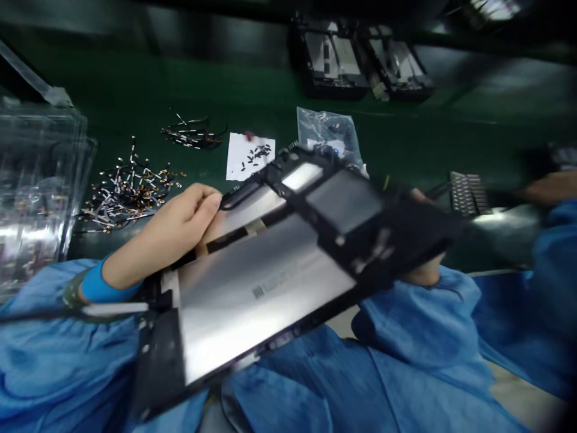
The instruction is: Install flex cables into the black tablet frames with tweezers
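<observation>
Black-framed device chassis [288, 270]: nearest the camera, it is slanting above my blue work gown [311, 385], its plated side facing me.
Left hand [184, 228]: my thumb and fingers are closing together on the chassis's upper-left edge, pinching it with little gap.
Right hand [424, 273]: it is sitting mostly behind the blurred far end, seemingly supporting it; I cannot tell how far those fingers are opening.
Already seated: a large silver plate [265, 294] carrying a code mark, and a smaller grey panel [345, 201], are lying within the frame, so by my judgement much of the build is standing complete.
Still loose: flex cables [130, 192] are lying heaped on the green bench [252, 90], with a smaller cable bunch [193, 135] beyond; small black pieces [261, 151] are waiting on white paper [237, 165]. Whether any are belonging to this chassis, I cannot tell.
Rear units: two open black units [336, 66] are resting at the back, also showing silver parts.
Around: a clear plastic bag [331, 126] is lying behind the chassis; clear trays [36, 186] are stacking up at left; a co-worker's hand [552, 187] is showing at far right.
</observation>
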Tool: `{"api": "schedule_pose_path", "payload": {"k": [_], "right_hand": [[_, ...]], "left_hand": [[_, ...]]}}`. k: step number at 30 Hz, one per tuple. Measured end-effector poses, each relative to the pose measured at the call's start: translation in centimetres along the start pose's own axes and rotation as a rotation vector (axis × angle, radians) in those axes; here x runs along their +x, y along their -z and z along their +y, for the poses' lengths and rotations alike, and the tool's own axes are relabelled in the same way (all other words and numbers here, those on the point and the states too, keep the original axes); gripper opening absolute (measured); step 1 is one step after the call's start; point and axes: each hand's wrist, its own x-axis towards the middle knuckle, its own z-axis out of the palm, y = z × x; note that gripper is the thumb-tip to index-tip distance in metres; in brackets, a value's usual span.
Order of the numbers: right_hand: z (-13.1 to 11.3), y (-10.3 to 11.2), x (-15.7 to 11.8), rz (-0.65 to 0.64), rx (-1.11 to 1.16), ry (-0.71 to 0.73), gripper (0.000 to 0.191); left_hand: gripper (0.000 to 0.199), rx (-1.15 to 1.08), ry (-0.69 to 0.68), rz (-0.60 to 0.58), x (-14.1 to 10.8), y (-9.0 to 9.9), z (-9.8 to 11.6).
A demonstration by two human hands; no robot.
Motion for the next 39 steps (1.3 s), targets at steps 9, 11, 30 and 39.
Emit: {"api": "schedule_pose_path", "payload": {"k": [9, 11, 30, 39], "right_hand": [[-2.7, -3.9, 0.5, 0.076, 0.893, -0.037, 0.037], [-3.3, -5.2, 0.5, -0.024, 0.859, 0.025, 0.025], [-4.4, -10.2, 2.2, -0.158, 0.531, 0.143, 0.021], [-4.4, -10.0, 2.2, -0.163, 0.396, 0.231, 0.017]], "left_hand": [[0.041, 0.609, -0.284, 0.158, -0.5, -1.6, 1.8], [0.034, 0.65, -0.338, 0.272, -0.7, -2.2, 1.6], [0.025, 0.408, -0.332, 0.337, -2.1, -2.6, 0.8], [0.032, 0.452, -0.323, 0.313, -2.4, -2.9, 0.6]]}}
